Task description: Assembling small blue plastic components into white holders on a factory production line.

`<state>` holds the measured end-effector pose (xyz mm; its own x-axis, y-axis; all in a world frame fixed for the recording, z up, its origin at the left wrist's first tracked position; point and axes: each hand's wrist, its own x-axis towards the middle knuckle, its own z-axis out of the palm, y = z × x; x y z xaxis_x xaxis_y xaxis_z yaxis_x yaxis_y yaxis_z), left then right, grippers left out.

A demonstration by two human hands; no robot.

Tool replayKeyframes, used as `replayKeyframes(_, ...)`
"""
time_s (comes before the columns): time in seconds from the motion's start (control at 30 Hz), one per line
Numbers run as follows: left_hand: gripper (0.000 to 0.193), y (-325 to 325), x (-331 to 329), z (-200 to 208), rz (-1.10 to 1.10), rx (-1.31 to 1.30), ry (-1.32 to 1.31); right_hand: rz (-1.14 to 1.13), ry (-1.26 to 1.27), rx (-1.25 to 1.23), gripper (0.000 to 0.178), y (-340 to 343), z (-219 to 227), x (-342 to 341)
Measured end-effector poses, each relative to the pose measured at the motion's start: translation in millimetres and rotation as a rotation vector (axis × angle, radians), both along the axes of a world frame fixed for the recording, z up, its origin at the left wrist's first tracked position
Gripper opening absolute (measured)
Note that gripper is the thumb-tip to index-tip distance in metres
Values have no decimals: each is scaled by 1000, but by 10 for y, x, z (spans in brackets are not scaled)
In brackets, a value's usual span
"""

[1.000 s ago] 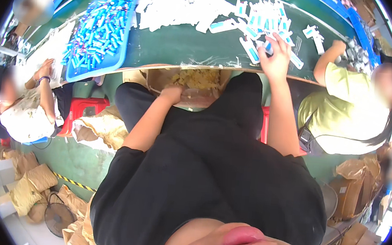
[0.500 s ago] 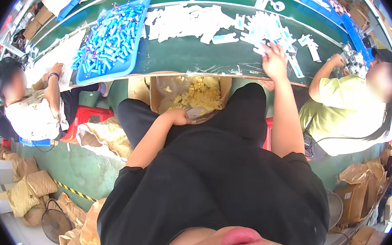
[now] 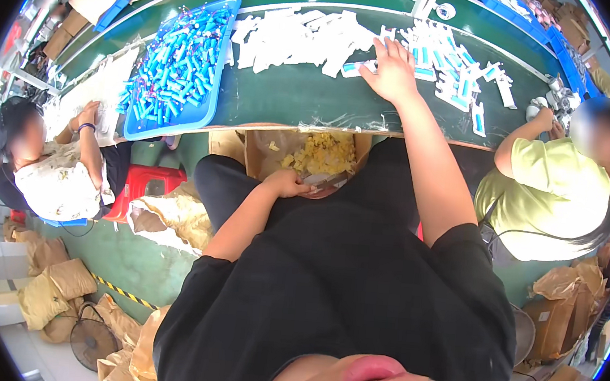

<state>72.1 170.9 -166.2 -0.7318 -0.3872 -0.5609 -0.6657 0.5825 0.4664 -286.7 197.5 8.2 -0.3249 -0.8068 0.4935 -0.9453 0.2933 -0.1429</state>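
My right hand reaches over the green table, fingers spread. Its thumb side is by a white-and-blue piece, between a heap of flat white pieces and a looser pile of white pieces with blue cylinders. My left hand is low by my lap, its fingers curled at the near rim of a cardboard box; part of the grip is hidden. Inside the box lie crumpled yellow scraps. A blue tray full of blue cylinders with thin wires stands at the table's left.
A co-worker in a yellow-green shirt sits at the right, handling white parts. Another co-worker in a pale patterned top works at the left beside a red stool. Behind are brown paper sacks and a fan.
My right hand has moved left from the blue-and-white pile toward the flat white heap, its fingers spread. My left hand stays at the box. The whole view has shifted slightly.
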Motion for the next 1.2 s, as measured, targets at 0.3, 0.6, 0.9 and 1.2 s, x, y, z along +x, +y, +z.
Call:
replayKeyframes(0.3,73,-35,39,-6,54,29,35,-26,-98,309,84,109,-68,-286)
replayKeyframes(0.6,77,-96,-9,-29,61,98,18,-16,-18,11,47,587,-199,-753)
replayKeyframes(0.9,41,118,131,-128,-131,-343,457,2,68,-134,41,510,-211,-679)
replayKeyframes(1.2,8,-20,220,1996,37,-766,1243,302,-3,-385,32,568,-5,-403)
